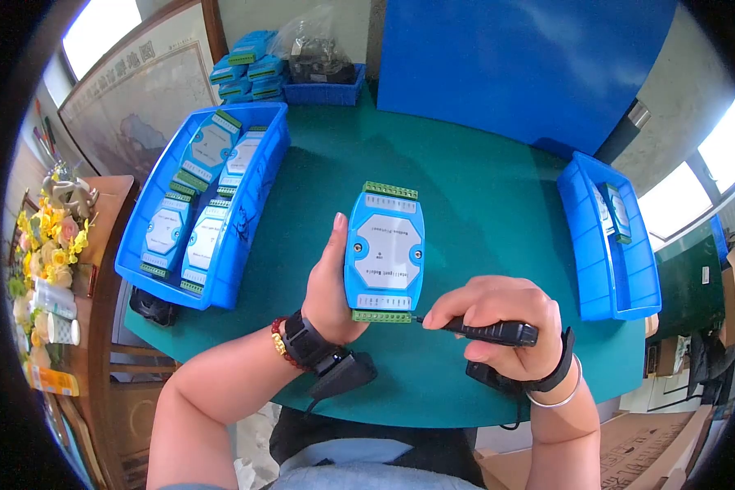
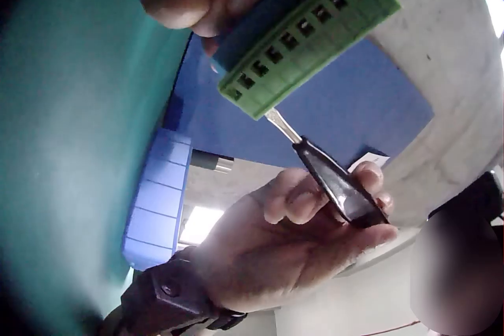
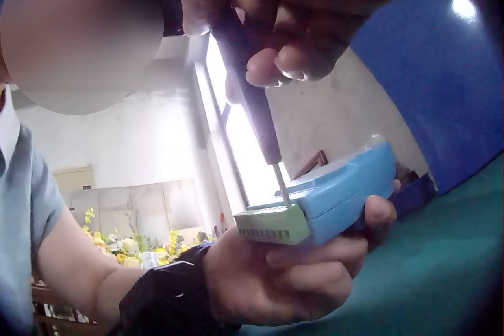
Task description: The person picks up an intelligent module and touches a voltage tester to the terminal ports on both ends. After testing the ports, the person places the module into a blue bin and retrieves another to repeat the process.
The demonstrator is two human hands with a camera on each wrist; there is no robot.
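Observation:
My left hand grips a blue module with a pale label and green screw terminal strips at both ends, thumb along its left side. In my right hand is a black-handled screwdriver, pinched between fingers and thumb. Its metal shaft meets the near green terminal block close to one end, as the left wrist view shows. From the right wrist side, the tip stands on the top of the terminal block, at the corner beside the blue case.
A blue bin at left holds several similar modules; another bin at right holds a few. More modules are stacked at the back beside a small blue box. A large blue panel stands behind the green table.

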